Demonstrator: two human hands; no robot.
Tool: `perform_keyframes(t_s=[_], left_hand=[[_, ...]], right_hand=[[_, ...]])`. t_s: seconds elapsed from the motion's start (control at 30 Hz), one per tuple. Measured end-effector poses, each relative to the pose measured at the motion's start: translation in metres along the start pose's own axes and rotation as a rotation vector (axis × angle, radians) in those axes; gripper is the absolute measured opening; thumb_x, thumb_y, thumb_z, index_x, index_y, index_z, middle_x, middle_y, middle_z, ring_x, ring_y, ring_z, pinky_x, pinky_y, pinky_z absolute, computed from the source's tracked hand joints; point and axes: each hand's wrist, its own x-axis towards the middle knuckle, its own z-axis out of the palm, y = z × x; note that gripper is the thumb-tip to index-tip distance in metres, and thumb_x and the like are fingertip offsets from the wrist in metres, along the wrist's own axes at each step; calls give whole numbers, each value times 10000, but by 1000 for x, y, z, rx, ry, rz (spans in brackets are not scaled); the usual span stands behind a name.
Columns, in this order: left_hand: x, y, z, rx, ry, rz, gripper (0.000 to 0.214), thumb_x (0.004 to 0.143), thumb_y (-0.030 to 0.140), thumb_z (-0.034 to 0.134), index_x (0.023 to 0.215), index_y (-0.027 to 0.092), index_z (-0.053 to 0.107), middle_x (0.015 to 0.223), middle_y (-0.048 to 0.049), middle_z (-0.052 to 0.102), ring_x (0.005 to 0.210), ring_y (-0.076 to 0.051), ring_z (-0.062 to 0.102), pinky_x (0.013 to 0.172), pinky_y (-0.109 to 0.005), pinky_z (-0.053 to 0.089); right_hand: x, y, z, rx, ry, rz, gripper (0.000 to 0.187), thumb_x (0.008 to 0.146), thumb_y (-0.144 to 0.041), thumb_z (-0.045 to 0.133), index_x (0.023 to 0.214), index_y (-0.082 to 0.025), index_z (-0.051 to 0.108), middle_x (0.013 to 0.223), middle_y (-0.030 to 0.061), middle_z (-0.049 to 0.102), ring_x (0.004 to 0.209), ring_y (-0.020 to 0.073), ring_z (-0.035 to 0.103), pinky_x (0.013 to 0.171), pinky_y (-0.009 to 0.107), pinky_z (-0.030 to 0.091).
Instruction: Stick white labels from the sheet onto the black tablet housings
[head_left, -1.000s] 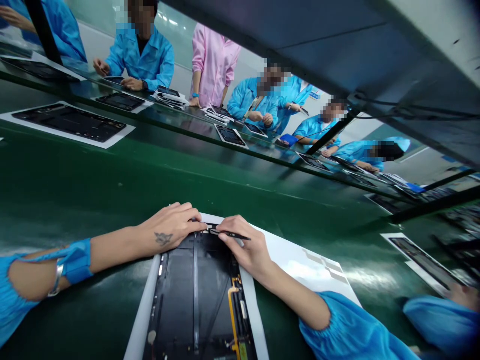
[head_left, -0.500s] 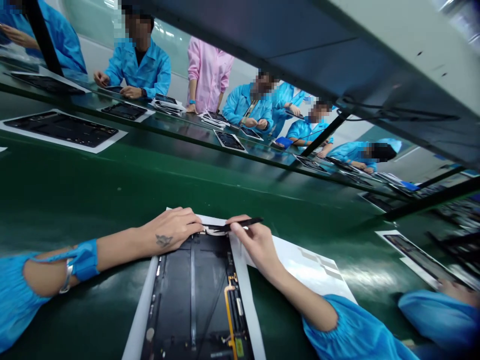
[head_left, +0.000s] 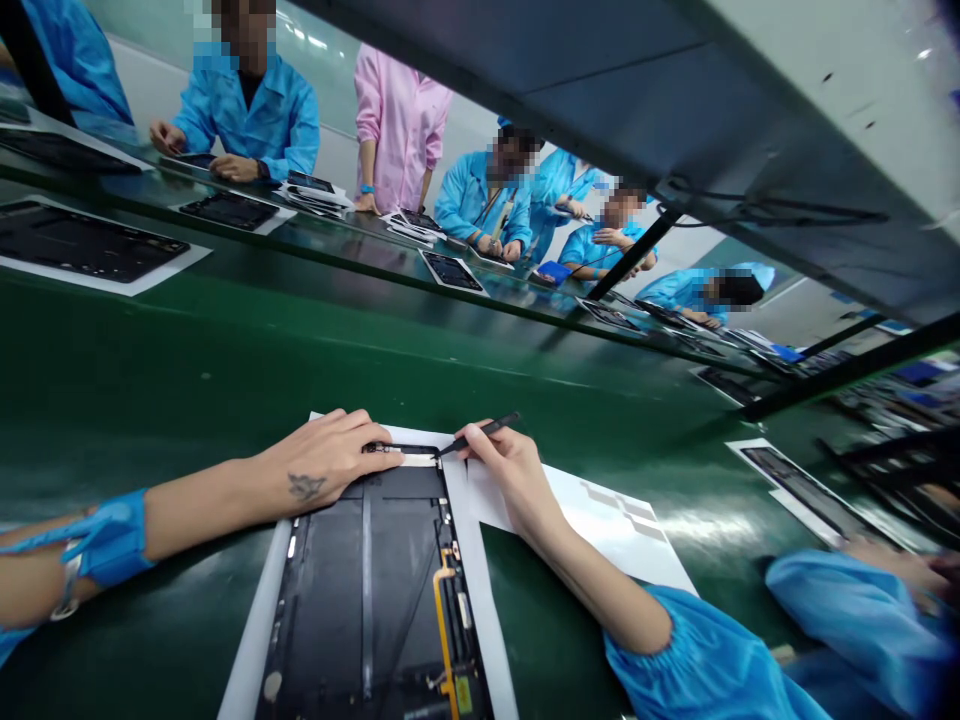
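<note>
My left hand (head_left: 322, 460) lies across the top end of a black tablet housing (head_left: 337, 590), its fingertips reaching a narrow white strip (head_left: 409, 460). My right hand (head_left: 502, 480) pinches slim black tweezers (head_left: 484, 431), whose tip is at the strip's right end. The housing sits on a white paper sheet (head_left: 600, 530), with a thin yellow flex cable (head_left: 444, 625) along its right side. The hands hide part of the housing's top edge.
The green workbench (head_left: 150, 400) holds more black housings on white sheets, including one (head_left: 75, 245) at the far left and one (head_left: 802, 490) at the right. Co-workers in blue and pink coats stand beyond. A dark shelf (head_left: 600, 90) with cables overhangs the upper right.
The tweezers have swung from lying low across the strip to angling up and away. My right hand has moved toward the housing's top edge. The whole view has shifted left.
</note>
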Motion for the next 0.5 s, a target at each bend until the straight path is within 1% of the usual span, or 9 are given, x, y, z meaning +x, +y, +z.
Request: perform_keyframes(t_s=[0.23,0.37,0.5], left_hand=[[0,-1,0,-17,9,2,487,912,19,390,1290,250,594,1221,-74,625,980,-226,544,734,-335,439],[0,-1,1,10,6,9,494,896,-4,409,1285,246,585,1221,-64,628,975,-222,553,734,-329,422],[0,0,0,33,-24,2,523,871,-30,405,1283,242,577,1228,-58,631,974,-222,555,743,-331,414]], right_hand=[[-3,0,2,43,22,-46,339,833,-513,677,782,-180,713,655,17,657,701,189,589,743,318,441],[-2,-2,3,14,9,-53,322,831,-493,674,748,-183,701,649,15,652,695,190,586,739,316,434],[-2,-2,3,-2,2,-47,322,831,-492,672,744,-183,693,649,17,653,695,191,584,730,313,432]])
